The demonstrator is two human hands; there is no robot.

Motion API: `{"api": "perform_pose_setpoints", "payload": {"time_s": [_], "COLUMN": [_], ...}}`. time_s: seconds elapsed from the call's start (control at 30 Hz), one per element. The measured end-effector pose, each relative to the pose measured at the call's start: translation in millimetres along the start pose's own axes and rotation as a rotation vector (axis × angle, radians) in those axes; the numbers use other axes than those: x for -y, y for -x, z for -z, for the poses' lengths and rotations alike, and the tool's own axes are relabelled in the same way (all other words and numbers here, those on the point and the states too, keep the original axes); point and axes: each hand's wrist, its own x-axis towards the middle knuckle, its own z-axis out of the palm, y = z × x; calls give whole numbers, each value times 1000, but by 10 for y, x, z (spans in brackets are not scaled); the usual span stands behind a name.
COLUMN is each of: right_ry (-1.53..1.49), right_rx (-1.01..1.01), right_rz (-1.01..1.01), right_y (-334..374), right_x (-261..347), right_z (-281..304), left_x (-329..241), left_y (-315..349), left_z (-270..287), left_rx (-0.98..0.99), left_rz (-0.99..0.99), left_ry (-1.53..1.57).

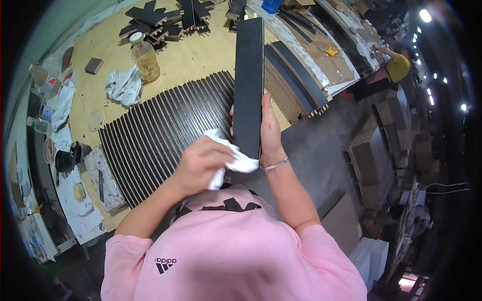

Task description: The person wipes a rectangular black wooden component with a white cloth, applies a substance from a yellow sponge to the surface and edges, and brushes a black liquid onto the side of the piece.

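A long black floor plank [249, 85] stands lengthwise in front of me, its far end raised over the table. My right hand [271, 131] is closed around its right side near the lower end, and some fingertips show at the left edge. Bunched in my left hand [201, 163] is a white cloth [243, 164], which lies against the plank's near end. Below and to the left, a row of black planks [168, 130] lies side by side on the yellowish table [201, 57].
A bottle of brownish liquid [145, 59] stands beside a crumpled rag [124, 86]. Piled planks [150, 22] lie at the back, more planks [293, 75] to the right. A black cup [65, 160] is at left. A person in yellow [397, 67] is far right.
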Motion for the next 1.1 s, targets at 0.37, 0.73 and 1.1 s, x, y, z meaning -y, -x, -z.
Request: {"api": "perform_pose_setpoints", "payload": {"time_s": [0.37,0.73,1.1], "right_ry": [14,159,127], "right_rx": [26,53,66], "right_rz": [111,171,131], "right_y": [-60,-82,-115], "right_x": [-10,3,-42], "right_z": [-167,-164,-110], "left_x": [-356,-340,-295], "left_y": [-326,-361,-337], "left_z": [-139,-157,-112], "left_rx": [-171,-193,-215], "left_rz": [877,914,870], "left_ry": [970,1031,1095]}}
